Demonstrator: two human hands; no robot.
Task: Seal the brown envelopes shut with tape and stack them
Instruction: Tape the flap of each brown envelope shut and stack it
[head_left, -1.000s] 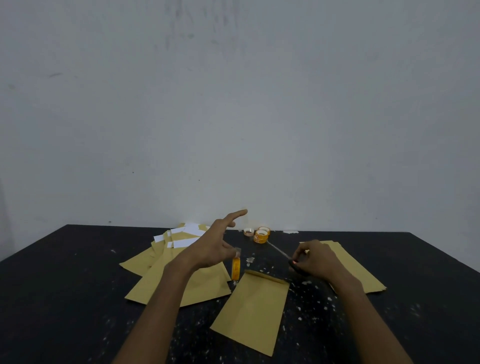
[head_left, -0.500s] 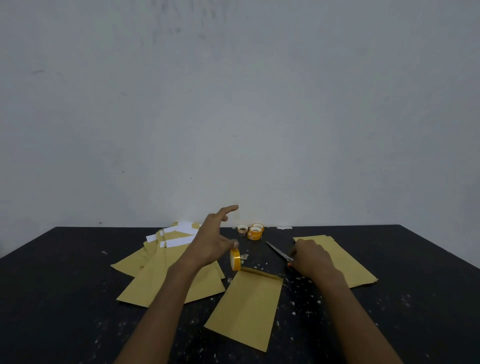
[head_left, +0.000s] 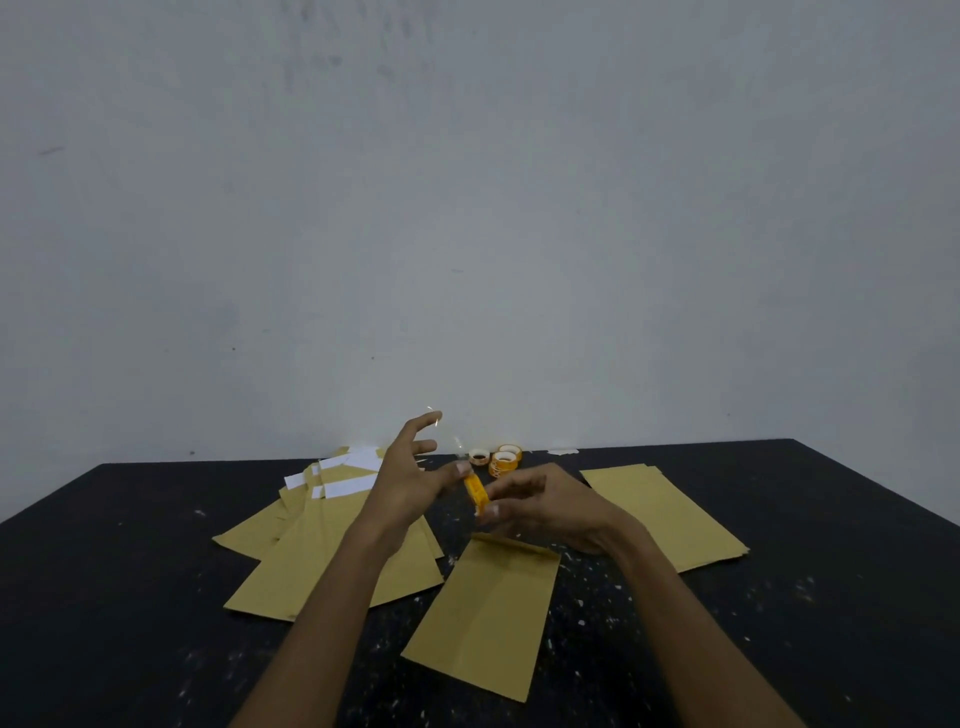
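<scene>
Just above the flap end of the near envelope (head_left: 488, 613), whose long axis runs away from the person, the right hand (head_left: 545, 506) pinches the tape roll (head_left: 477, 493). The left hand (head_left: 410, 478), fingers spread and thumb touching the roll, lifts a clear strip (head_left: 457, 444) on its index tip.

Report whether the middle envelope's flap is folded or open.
Folded down: the envelope shows its flap lying flat along the far edge. Taped or not: cannot tell.
</scene>
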